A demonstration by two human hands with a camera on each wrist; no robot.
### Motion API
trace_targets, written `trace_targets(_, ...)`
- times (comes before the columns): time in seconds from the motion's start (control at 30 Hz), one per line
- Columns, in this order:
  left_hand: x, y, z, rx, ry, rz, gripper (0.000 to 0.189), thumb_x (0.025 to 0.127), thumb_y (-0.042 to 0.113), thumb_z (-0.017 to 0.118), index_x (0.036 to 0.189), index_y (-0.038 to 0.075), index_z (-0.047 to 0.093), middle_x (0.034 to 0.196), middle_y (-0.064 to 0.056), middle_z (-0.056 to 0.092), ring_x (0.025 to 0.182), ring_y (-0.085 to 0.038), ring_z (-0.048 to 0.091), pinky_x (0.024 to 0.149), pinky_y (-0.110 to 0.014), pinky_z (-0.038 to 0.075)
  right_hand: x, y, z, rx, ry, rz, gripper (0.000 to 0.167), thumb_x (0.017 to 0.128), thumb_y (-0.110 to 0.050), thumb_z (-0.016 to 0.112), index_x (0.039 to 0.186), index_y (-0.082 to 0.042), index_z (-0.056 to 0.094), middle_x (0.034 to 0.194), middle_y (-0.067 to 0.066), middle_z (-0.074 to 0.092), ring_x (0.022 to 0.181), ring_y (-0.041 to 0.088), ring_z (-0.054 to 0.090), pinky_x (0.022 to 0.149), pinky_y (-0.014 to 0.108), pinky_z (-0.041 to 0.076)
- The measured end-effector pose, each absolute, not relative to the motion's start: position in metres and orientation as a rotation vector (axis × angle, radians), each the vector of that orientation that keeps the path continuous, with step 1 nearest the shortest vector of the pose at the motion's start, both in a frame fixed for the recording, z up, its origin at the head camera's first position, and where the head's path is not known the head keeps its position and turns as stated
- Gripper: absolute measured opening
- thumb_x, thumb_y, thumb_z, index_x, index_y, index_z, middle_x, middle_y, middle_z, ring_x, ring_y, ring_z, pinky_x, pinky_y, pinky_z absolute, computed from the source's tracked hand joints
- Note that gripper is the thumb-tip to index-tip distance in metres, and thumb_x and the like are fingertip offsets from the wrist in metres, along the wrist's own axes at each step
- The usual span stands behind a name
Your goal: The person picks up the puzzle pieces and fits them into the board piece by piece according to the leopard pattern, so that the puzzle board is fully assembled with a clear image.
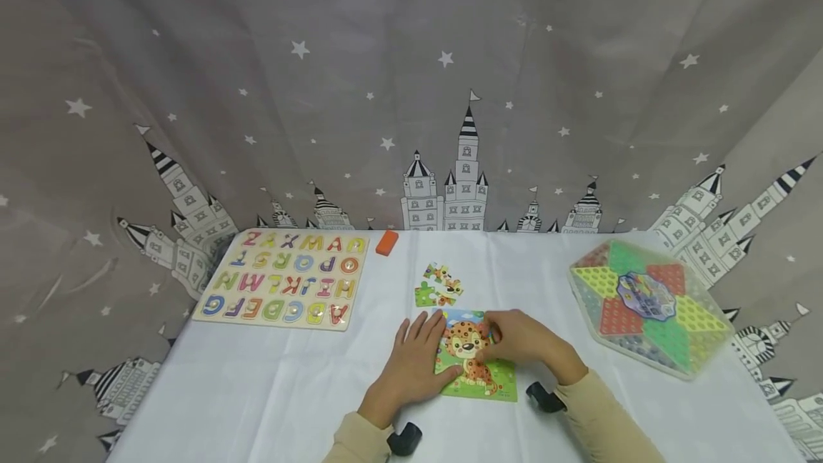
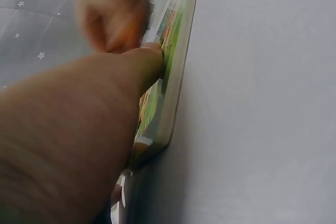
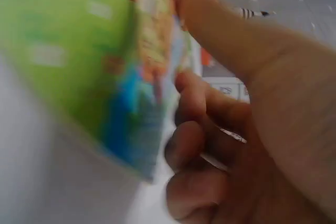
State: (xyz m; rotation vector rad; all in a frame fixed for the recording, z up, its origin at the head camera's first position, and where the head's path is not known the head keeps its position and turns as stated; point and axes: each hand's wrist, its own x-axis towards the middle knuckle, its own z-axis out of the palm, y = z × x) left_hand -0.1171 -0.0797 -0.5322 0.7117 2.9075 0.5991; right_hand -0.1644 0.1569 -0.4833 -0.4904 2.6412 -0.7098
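Note:
A square jigsaw puzzle board [image 1: 498,384] with a spotted cub on green grass lies in front of me. My left hand [image 1: 418,363] rests along its left side, fingers spread and thumb over the lower left part of the picture. Over the board's upper right, my right hand [image 1: 521,338] has thumb and forefinger curled at the cub's head, pinching a puzzle piece that they mostly hide. In the right wrist view the board [image 3: 58,77] is blurred beside the thumb. Loose jigsaw pieces [image 1: 426,296] lie just beyond the board's top edge.
On the left lies a wooden alphabet board [image 1: 283,281] with knobbed letters. An orange block [image 1: 387,243] sits near its upper right corner. A hexagonal Chinese checkers box [image 1: 649,306] stands on the right. Behind the white-covered table [image 1: 257,391] hangs a grey castle-print curtain [image 1: 360,56].

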Motion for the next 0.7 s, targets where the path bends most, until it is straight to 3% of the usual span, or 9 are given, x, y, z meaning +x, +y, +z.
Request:
trace_targets(0.1, -0.117, -0.079, -0.531, 0.697, 2.905, 0.591, 0.087, 0.095, 0.063, 0.056, 0.160, 0.010, 0.033, 0.169, -0.006, 0.030, 0.156, -0.035, 0.025, 0.124, -0.061, 0.020, -0.194, 0.150, -0.482, -0.501, 2.731, -0.820, 0.032, 0.087, -0.034, 0.082, 0.105, -0.011, 0.070, 0.084, 0.000, 0.062, 0.073, 0.014, 0.056, 0.065, 0.031, 0.048)
trace_targets(0.27, -0.116, -0.077, -0.534, 0.711, 2.893, 0.560, 0.087, 0.096, 0.065, 0.053, 0.161, 0.012, 0.031, 0.169, -0.004, 0.028, 0.157, -0.033, 0.023, 0.125, -0.060, 0.020, -0.229, 0.132, -0.490, -0.459, 2.848, -0.744, 0.057, 0.086, -0.039, 0.082, 0.129, -0.004, 0.069, 0.116, 0.010, 0.072, 0.104, 0.026, 0.069, 0.092, 0.045, 0.057)
trace_targets(0.37, -0.116, -0.076, -0.536, 0.719, 2.894, 0.515, 0.088, 0.096, 0.067, 0.051, 0.162, 0.013, 0.030, 0.170, -0.003, 0.026, 0.158, -0.032, 0.021, 0.125, -0.060, 0.019, -0.232, 0.118, -0.493, -0.399, 2.893, -0.669, 0.063, 0.081, -0.047, 0.085, 0.124, -0.003, 0.072, 0.117, 0.012, 0.074, 0.105, 0.029, 0.071, 0.093, 0.046, 0.058)
trace_targets(0.57, -0.117, -0.079, -0.534, 0.714, 2.919, 0.521, 0.088, 0.096, 0.067, 0.051, 0.161, 0.012, 0.032, 0.170, -0.004, 0.027, 0.157, -0.033, 0.024, 0.125, -0.060, 0.021, -0.226, 0.087, -0.485, -0.292, 2.990, -0.482, 0.056, 0.074, -0.054, 0.087, 0.095, -0.003, 0.076, 0.088, 0.007, 0.071, 0.071, 0.019, 0.063, 0.068, 0.037, 0.058)
trace_targets(0.7, -0.117, -0.080, -0.535, 0.713, 2.927, 0.529, 0.088, 0.095, 0.066, 0.053, 0.161, 0.011, 0.032, 0.169, -0.005, 0.029, 0.156, -0.034, 0.026, 0.124, -0.061, 0.022, -0.226, 0.079, -0.488, -0.243, 2.980, -0.438, 0.064, 0.074, -0.052, 0.088, 0.103, 0.002, 0.072, 0.095, 0.013, 0.069, 0.080, 0.025, 0.066, 0.074, 0.041, 0.060)
